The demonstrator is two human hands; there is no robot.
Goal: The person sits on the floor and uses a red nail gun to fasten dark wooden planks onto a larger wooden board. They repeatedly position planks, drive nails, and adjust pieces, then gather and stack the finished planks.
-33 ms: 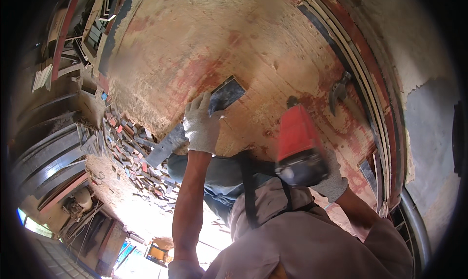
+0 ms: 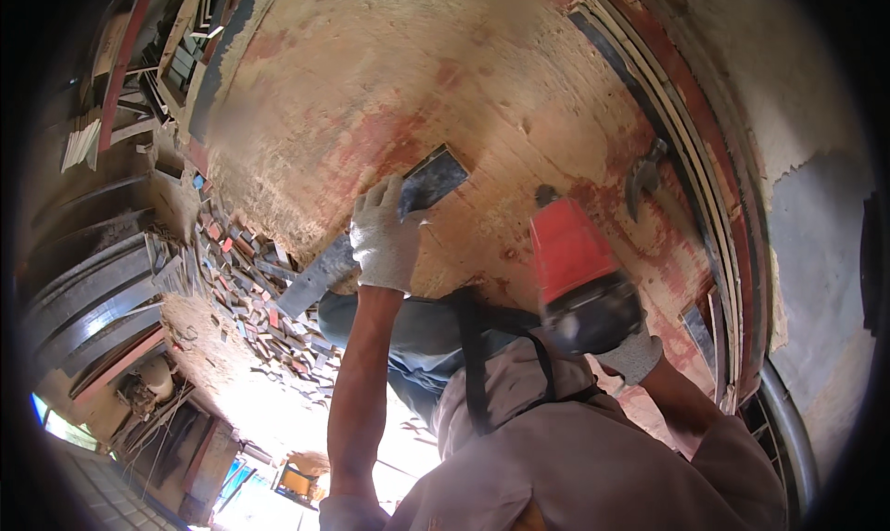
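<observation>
— What's hard to make out on the left side?

— The stacked boards and frames (image 2: 139, 86) at the far left bend into the dark rim and blur together. Below them a heap of small wood offcuts (image 2: 250, 290) lies scattered; single pieces can't be told apart.

— And the left hand?

— The left hand (image 2: 385, 239), in a white knit glove, presses flat on a dark strip of wood (image 2: 371, 239) lying across the worn plywood sheet (image 2: 436, 76). The palm hides the strip's middle — only its two ends show, the upper one dark and squarish.

— What's on the right?

— The right hand (image 2: 630, 353), also gloved, is closed around a red and black power tool (image 2: 579, 281); the tool's body covers most of the fingers, and its working tip is blurred against the sheet. A hammer (image 2: 642, 180) lies just beyond it, near the stacked panel edges (image 2: 714, 188).

— How does the sheet look?

— Rough, tan, with faded red patches.
</observation>
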